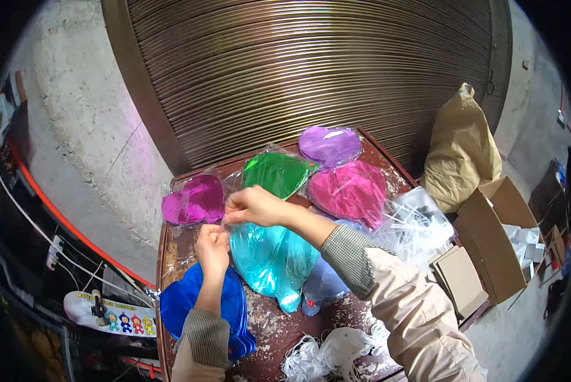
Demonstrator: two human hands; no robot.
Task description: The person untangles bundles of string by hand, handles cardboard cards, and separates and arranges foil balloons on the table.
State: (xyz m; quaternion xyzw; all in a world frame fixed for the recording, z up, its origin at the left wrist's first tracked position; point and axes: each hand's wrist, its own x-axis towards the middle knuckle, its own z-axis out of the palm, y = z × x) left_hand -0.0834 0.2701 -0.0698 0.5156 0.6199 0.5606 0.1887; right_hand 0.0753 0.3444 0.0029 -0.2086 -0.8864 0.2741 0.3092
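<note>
A clear plastic bag holding turquoise foil balloons (269,258) lies in the middle of the table. My left hand (213,251) pinches at its upper left edge, fingers closed. Just above, my right hand (257,207) is closed too, its fingertips close to the left ones on the thin clear plastic; the exact grip is hard to make out. Beneath my left forearm is a stack of dark blue foil balloons (190,299). A magenta foil balloon pack (194,200) sits left of my hands, and a green pack (278,175) lies beyond them.
Pink (349,191) and purple packs (330,146) lie at the table's far side. White plastic sticks in a bag (419,223) are at right, white string (330,353) at the front. An open cardboard box (495,235) and a brown sack (462,156) stand at right.
</note>
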